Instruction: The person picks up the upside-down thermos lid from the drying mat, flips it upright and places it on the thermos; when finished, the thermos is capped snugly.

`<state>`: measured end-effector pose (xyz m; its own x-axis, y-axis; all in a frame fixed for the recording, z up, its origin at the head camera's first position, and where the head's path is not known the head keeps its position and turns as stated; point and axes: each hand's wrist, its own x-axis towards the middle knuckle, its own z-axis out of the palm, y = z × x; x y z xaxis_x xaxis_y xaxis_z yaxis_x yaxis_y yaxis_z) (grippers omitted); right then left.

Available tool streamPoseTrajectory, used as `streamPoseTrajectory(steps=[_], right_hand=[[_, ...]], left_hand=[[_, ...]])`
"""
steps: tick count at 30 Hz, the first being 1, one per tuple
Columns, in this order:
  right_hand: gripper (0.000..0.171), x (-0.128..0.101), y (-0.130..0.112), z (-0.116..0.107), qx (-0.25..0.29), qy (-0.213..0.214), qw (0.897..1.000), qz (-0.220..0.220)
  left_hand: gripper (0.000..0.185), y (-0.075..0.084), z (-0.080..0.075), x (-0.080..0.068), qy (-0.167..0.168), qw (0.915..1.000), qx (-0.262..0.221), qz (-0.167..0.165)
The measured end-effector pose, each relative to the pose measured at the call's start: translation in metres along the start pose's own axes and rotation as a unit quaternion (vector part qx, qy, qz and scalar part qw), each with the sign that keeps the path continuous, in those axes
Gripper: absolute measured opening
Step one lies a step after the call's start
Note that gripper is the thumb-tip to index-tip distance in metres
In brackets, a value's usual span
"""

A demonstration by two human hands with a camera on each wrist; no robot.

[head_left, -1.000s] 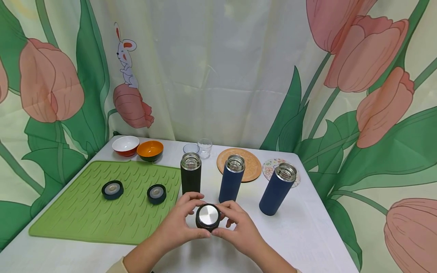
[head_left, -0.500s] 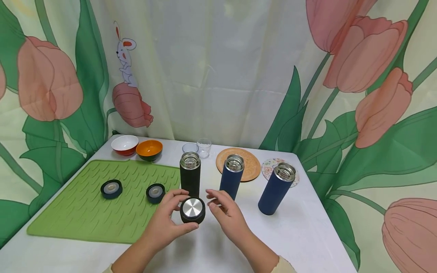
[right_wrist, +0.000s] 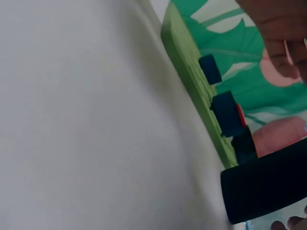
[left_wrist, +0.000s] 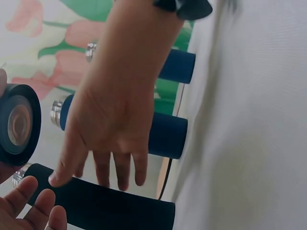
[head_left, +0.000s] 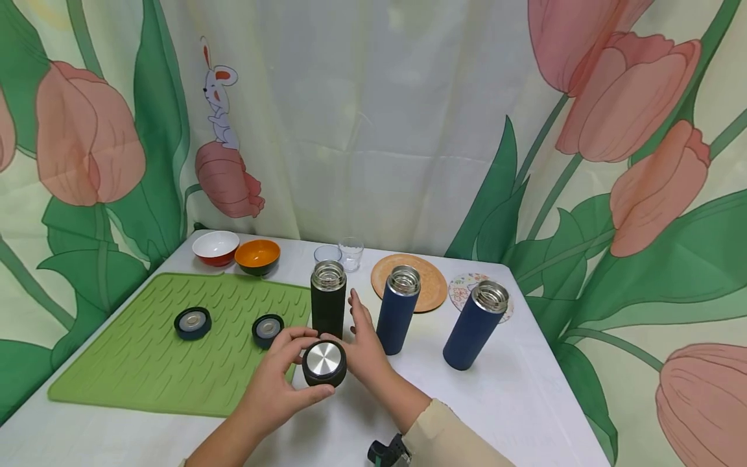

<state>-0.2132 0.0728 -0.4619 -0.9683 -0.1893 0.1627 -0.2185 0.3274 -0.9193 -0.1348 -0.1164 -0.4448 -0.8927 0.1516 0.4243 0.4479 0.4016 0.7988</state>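
My left hand (head_left: 274,384) pinches a black bottle lid (head_left: 324,360) between thumb and fingers, its brushed silver top facing up. In the left wrist view, the underside of the lid (left_wrist: 19,128) shows a pale round seal. My right hand (head_left: 363,347), fingers straight, reaches toward the black bottle (head_left: 328,310), just behind the lid in the head view. In the left wrist view the fingers of the right hand (left_wrist: 115,117) overlap the black bottle (left_wrist: 105,203). That bottle stands upright and lidless, its steel mouth exposed.
Two lidless blue bottles, a nearer one (head_left: 399,314) and a right one (head_left: 474,329), stand on the white table. Two upturned lids, one left (head_left: 192,323) and one right (head_left: 268,331), lie on a green mat (head_left: 152,383). Bowls (head_left: 257,255), glasses (head_left: 351,253) and a round board (head_left: 434,288) are behind.
Both hands held the lid at first. The right hand let go and moved forward to the black bottle, fingers straightening. The left hand carried the lid leftward.
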Motion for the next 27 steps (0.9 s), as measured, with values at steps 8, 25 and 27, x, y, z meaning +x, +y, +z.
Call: streamPoseTrajectory(steps=[8, 25, 27], right_hand=[[0.099, 0.023, 0.007, 0.01, -0.023, 0.019, 1.0, -0.005], [0.072, 0.039, 0.009, 0.008, -0.063, 0.055, 0.996, 0.0], [0.069, 0.039, 0.009, 0.008, -0.059, 0.055, 0.997, 0.002]], left_hand=[[0.059, 0.001, -0.001, -0.004, -0.007, 0.9998, -0.014, -0.01], [0.064, 0.005, -0.012, 0.02, 0.042, 0.9986, 0.025, -0.018], [0.063, 0.01, -0.019, 0.039, 0.051, 0.9983, 0.024, -0.015]])
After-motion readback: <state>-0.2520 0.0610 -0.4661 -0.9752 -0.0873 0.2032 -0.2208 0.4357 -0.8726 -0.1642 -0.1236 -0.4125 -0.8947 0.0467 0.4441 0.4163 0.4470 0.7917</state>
